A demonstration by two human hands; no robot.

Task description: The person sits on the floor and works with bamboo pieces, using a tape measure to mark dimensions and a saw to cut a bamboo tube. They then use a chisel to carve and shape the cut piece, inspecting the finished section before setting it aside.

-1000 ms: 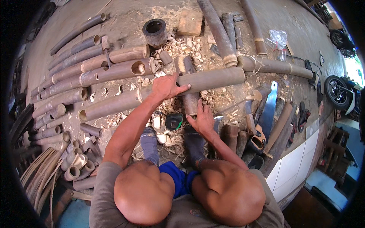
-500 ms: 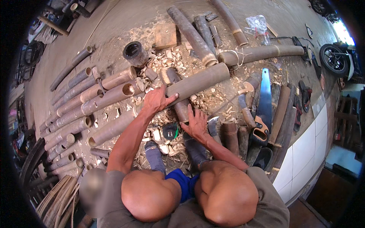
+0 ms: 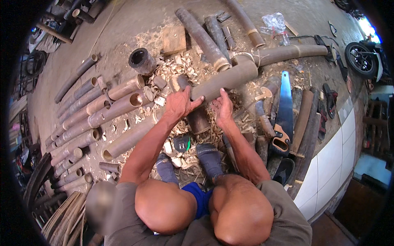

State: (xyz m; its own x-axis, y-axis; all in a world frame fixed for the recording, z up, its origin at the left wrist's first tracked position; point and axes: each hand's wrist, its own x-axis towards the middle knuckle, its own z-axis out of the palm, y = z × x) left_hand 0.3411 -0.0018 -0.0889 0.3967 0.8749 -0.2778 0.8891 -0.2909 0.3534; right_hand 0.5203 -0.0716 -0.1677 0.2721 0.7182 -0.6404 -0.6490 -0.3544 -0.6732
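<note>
Bamboo tube [image 3: 230, 80], part-hidden; motorbike [image 3: 362, 60], cut off

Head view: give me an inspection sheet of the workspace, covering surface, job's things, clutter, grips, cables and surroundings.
Surface: brown floor, littered with pale shavings around the work.
Job's things: tube lies slantwise over a short dark log.
Clutter: tape measure near the feet; saw at right; more tubes at left; wood block beyond.
Grips: left grip over the tube; right grip at its near side; how firmly either clasps cannot be told.
Cables: thin dark cord, upper right.
Surroundings: white tiles and a wheel at right.
</note>
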